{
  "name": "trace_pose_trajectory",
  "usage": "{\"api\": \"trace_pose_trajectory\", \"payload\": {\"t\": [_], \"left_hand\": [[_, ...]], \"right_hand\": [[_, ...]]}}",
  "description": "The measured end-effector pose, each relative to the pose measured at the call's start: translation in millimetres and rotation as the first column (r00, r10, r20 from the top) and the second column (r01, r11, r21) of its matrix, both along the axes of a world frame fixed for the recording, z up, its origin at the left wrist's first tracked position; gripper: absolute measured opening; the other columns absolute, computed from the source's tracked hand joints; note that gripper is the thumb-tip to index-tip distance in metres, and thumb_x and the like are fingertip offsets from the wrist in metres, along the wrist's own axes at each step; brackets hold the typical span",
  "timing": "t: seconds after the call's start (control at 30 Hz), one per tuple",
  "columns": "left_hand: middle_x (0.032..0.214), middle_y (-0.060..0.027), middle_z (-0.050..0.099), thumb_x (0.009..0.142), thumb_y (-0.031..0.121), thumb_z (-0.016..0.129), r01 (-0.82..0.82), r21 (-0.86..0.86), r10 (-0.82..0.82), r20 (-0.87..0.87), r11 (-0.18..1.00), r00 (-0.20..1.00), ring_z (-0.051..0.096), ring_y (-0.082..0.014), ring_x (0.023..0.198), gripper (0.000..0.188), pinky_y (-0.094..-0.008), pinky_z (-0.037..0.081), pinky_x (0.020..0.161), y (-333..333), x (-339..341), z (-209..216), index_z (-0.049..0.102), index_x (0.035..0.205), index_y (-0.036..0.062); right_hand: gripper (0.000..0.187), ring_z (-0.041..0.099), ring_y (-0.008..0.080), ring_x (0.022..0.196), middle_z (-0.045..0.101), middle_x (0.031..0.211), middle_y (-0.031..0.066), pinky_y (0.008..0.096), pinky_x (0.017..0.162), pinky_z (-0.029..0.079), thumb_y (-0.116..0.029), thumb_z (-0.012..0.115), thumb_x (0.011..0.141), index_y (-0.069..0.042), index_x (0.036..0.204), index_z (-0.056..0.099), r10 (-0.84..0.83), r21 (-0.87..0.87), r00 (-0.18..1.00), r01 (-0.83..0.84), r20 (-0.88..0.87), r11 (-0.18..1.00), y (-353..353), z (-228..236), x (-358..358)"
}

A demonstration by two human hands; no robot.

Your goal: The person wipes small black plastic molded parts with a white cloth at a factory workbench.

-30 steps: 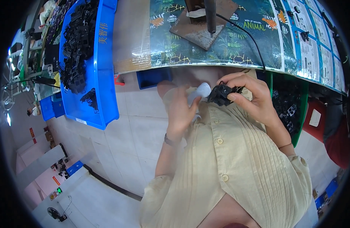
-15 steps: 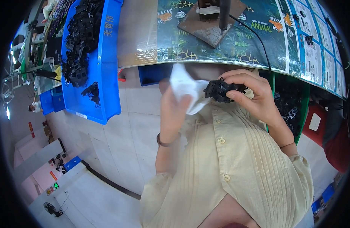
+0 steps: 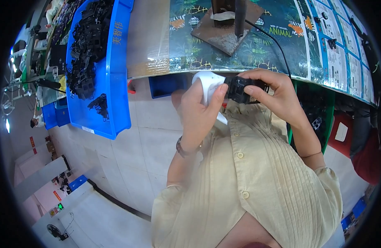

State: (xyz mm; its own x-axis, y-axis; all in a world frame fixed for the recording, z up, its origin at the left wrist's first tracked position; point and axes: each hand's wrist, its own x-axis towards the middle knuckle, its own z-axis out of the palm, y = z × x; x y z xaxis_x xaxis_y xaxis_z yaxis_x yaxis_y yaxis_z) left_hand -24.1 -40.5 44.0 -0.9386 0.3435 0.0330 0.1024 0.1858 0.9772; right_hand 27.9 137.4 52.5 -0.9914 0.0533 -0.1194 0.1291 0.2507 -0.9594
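Between finger and thumb, my right hand (image 3: 275,93) grips a black plastic part (image 3: 239,89), held just off the near edge of the table. My left hand (image 3: 201,105) is closed on a white cloth (image 3: 210,81), and its thumb presses against the left end of the black part. Part of the cloth hangs below my left fingers. What the cloth covers at that end is hidden.
A blue bin (image 3: 118,82) of black parts stands at the left. On the patterned table (image 3: 190,45) ahead is a rusty metal base plate (image 3: 227,39) with a post and a black cable. A green-edged container (image 3: 312,120) holds more black parts at the right.
My left hand has moved right and slightly up, bringing the cloth against the black part. Earlier it was blurred and apart from the part. The right hand keeps its hold.
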Motion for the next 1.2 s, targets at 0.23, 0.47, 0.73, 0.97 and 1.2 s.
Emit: {"api": "trace_pose_trajectory", "payload": {"t": [0.23, 0.47, 0.73, 0.97, 1.2], "left_hand": [[0.067, -0.001, 0.056, 0.081, 0.014, 0.058, 0.006, 0.051, -0.008, 0.048, 0.999, 0.999, 0.047, -0.0045, 0.059, 0.016, -0.0196, 0.038, 0.052, 17, -23, 2, 0.057, 0.086, -0.0011], [0.07, -0.0024, 0.057, 0.081, 0.015, 0.058, 0.003, 0.047, -0.004, 0.005, 0.999, 1.0, 0.048, -0.0059, 0.063, 0.017, -0.0205, 0.038, 0.055, 30, -42, -3, 0.058, 0.086, -0.0012], [0.071, -0.0038, 0.058, 0.081, 0.015, 0.059, -0.021, 0.054, 0.026, -0.077, 0.998, 0.997, 0.049, -0.0073, 0.064, 0.018, -0.0211, 0.039, 0.056, 31, -45, -7, 0.057, 0.086, -0.0019], [0.073, -0.0022, 0.058, 0.081, 0.015, 0.059, -0.016, 0.054, 0.018, -0.044, 0.998, 0.999, 0.049, -0.0054, 0.064, 0.018, -0.019, 0.038, 0.056, 32, -47, -3, 0.057, 0.088, -0.0018], [0.071, -0.0017, 0.058, 0.08, 0.016, 0.059, -0.058, 0.053, 0.059, -0.021, 0.997, 0.998, 0.048, -0.0057, 0.062, 0.018, -0.0197, 0.038, 0.055, 34, -43, 3, 0.058, 0.086, -0.0008]], "right_hand": [[0.021, 0.051, 0.0063, 0.071, 0.058, 0.083, 0.0026, 0.021, 0.067, 0.044, -0.01, 0.059, 0.078, 0.005, 0.093, 0.057, -0.025, -0.021, 1.0, 0.025, 0.006, 0.999, 10, 9, -23], [0.022, 0.051, 0.0071, 0.073, 0.058, 0.082, 0.0035, 0.0216, 0.069, 0.043, -0.011, 0.06, 0.077, 0.005, 0.091, 0.057, -0.075, -0.001, 0.992, 0.075, -0.098, 0.997, 21, -3, -43], [0.024, 0.05, 0.0071, 0.066, 0.058, 0.076, 0.0043, 0.022, 0.063, 0.044, -0.013, 0.061, 0.075, 0.005, 0.09, 0.057, -0.065, -0.06, 0.983, 0.056, -0.173, 0.997, 26, -6, -54], [0.024, 0.051, 0.0066, 0.068, 0.058, 0.076, 0.0038, 0.0211, 0.064, 0.044, -0.013, 0.062, 0.074, 0.005, 0.089, 0.056, -0.06, -0.097, 0.981, 0.042, -0.184, 0.994, 30, -9, -58], [0.022, 0.051, 0.008, 0.076, 0.057, 0.084, 0.0031, 0.0221, 0.073, 0.042, -0.012, 0.062, 0.075, 0.002, 0.091, 0.058, -0.021, -0.116, 0.992, 0.006, -0.128, 0.993, 32, -7, -58]]}}
